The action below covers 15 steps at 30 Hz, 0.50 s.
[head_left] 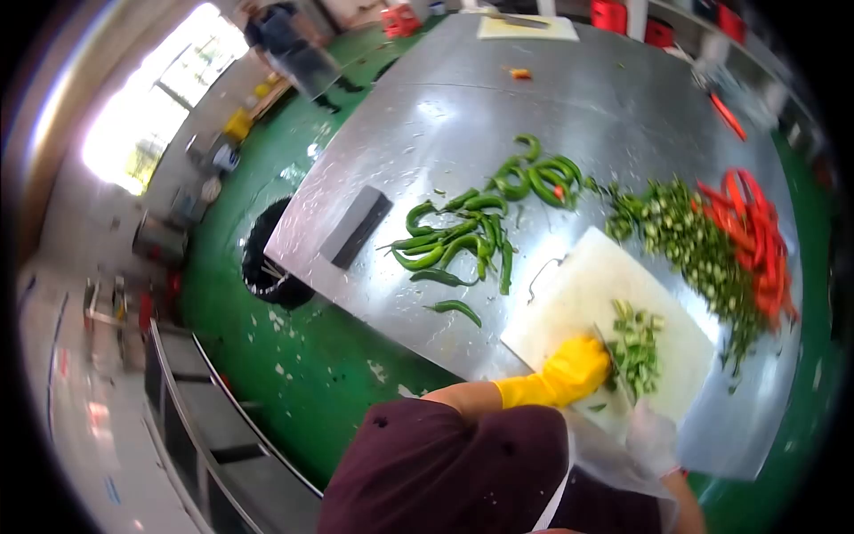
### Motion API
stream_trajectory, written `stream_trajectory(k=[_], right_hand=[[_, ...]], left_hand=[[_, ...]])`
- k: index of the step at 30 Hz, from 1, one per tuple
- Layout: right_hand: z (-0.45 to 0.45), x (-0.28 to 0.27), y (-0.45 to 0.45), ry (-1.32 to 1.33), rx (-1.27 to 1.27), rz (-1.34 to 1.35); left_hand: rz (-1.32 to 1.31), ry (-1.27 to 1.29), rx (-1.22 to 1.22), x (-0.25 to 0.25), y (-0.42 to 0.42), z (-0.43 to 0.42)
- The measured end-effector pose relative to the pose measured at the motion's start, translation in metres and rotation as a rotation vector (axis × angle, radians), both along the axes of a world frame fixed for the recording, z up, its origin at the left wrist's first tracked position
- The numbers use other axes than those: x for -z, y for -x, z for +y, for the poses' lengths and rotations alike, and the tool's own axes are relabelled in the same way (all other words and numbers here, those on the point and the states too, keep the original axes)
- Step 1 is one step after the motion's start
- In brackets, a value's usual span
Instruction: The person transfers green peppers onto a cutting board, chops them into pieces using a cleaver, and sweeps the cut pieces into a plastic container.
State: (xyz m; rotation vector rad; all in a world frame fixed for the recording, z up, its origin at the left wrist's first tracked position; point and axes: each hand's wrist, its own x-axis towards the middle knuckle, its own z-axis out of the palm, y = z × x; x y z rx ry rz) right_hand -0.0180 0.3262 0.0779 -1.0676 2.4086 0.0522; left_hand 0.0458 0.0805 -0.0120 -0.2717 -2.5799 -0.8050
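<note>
My left hand (pixel 576 369), in a yellow glove, is closed on the white cutting board (pixel 578 285); what lies under its curled fingers is hidden. My right hand (pixel 652 436), in a pale see-through glove, is wrapped round the handle of a knife (pixel 622 372). The knife's thin blade stands beside the yellow fingertips, along the left side of a pile of chopped green pepper (pixel 639 347). Whole green peppers (pixel 454 236) lie left of the board. To its right is a heap of cut green pepper (pixel 680 231) next to long red peppers (pixel 756 240).
A grey block (pixel 356 227) rests near the metal table's left edge. At the far end are another white board (pixel 527 28) and red containers (pixel 608 16). A black-lined bin (pixel 267 258) stands beside the table. A person in an apron (pixel 294 53) stands at the upper left.
</note>
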Motion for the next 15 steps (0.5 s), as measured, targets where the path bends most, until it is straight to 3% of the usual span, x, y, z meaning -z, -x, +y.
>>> stream_trajectory(k=[2,4,13,15], right_hand=[[-0.006,-0.006,0.009,-0.018,0.02,-0.037],[-0.021,0.025,0.028,0.014,0.025,-0.017],[-0.037,0.025,0.036,-0.021,0.062,0.054],[-0.039,0.02,0.029,0.002,0.049,0.091]], left_hand=[[-0.013,-0.054,-0.005,-0.002,0.003,-0.001],[-0.024,-0.02,0.039,0.01,0.01,-0.015],[0.052,-0.148,-0.019,-0.001,0.001,-0.009],[0.09,-0.092,0.067,0.004,-0.001,-0.011]])
